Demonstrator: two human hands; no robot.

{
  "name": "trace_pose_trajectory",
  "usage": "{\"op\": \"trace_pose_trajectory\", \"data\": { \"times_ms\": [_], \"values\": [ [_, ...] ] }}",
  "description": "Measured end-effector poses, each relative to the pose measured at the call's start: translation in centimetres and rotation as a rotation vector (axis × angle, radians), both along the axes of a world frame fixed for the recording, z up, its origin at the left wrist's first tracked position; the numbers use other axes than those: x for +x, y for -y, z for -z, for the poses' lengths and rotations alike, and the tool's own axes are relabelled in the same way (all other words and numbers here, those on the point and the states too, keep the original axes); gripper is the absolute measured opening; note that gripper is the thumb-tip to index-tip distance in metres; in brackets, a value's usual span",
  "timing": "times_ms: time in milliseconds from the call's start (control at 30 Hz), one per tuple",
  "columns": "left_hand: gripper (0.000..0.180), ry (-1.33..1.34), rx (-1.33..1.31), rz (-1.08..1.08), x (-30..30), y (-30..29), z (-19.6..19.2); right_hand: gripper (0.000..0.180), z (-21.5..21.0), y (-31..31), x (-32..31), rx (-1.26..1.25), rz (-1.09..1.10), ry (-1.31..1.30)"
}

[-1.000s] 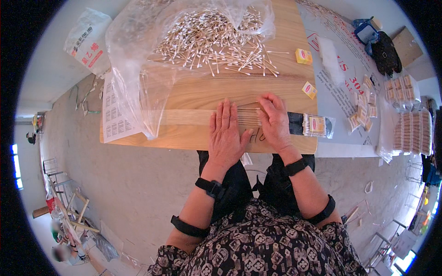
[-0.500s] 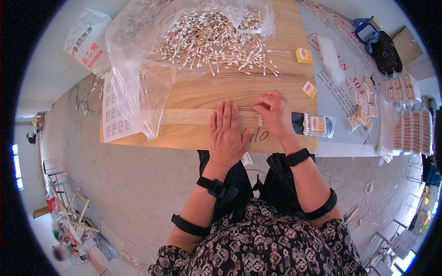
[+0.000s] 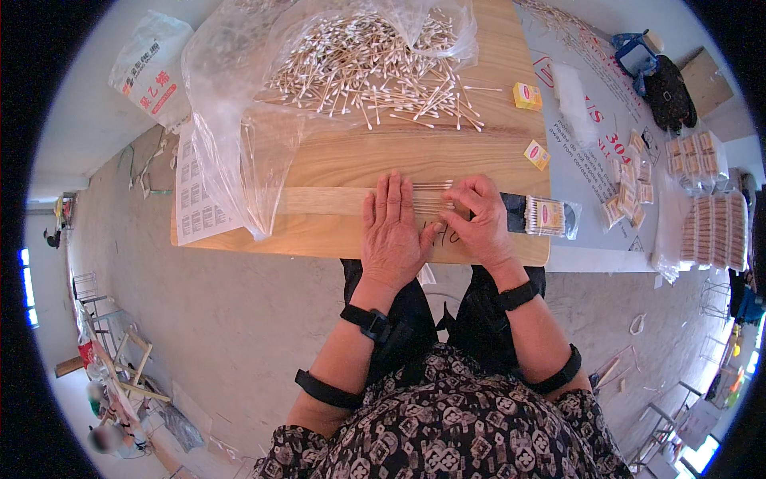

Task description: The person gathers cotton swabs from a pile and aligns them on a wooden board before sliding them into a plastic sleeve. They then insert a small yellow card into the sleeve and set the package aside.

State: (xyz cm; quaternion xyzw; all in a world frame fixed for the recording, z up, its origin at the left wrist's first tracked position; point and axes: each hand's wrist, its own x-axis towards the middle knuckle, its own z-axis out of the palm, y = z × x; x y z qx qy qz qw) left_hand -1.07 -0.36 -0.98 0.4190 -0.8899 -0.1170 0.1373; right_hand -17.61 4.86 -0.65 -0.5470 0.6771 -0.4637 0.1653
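1. While both hands rest on the wooden bench (image 3: 343, 160), a small row of cotton swabs (image 3: 433, 196) lies between them, near the front edge.
2. The left hand (image 3: 392, 233) lies flat, palm down, fingers straight and close together. Its grip holds nothing; the fingertips just press down beside the left end of the row.
3. The right hand (image 3: 481, 219) is curled, its fingers bent over the right end of the row. Its grip is narrow, and the fingertips touch the swabs; whether it pinches any, you cannot tell.
4. The swabs in the row lie side by side on a pale wooden strip (image 3: 323, 200) that runs across the bench.
5. Just to the right of the right hand lies a black holder with a packed bundle of swabs (image 3: 547, 216) in a clear wrapper.
6. Farther back on the bench is a big loose pile of swabs (image 3: 367, 68), partly on a clear plastic bag (image 3: 239, 120).
7. Two small yellow boxes (image 3: 527, 96) sit near the right side, well apart from the hands.
8. Each wrist wears a black band (image 3: 369, 322).
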Motion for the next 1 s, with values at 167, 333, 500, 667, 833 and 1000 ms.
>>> {"op": "trace_pose_trajectory", "data": {
  "times_ms": [167, 333, 500, 667, 833, 1000],
  "values": [
    [0.08, 0.02, -0.013, 0.0, 0.03, -0.01, -0.05, 0.024, 0.19, -0.19, 0.18, -0.035, 0.011, -0.004],
    [0.08, 0.013, -0.014, 0.006, -0.08, -0.01, -0.09, 0.016, 0.85, -0.29, 0.25, -0.043, 0.004, -0.054],
    [0.081, 0.02, -0.007, -0.002, -0.09, 0.02, 0.05, 0.013, 0.79, -0.24, 0.23, -0.041, -0.007, -0.082],
    [0.08, 0.0, -0.017, -0.004, -0.04, 0.0, 0.01, 0.023, 0.49, -0.18, 0.48, -0.042, 0.023, -0.064],
    [0.081, 0.002, -0.034, -0.011, -0.11, -0.04, 0.06, 0.025, 0.49, -0.21, 0.53, -0.04, 0.024, -0.085],
    [0.081, 0.001, -0.027, -0.006, -0.09, -0.01, 0.03, 0.02, 0.72, -0.27, 0.31, -0.045, -0.018, -0.093]
  ]
}}
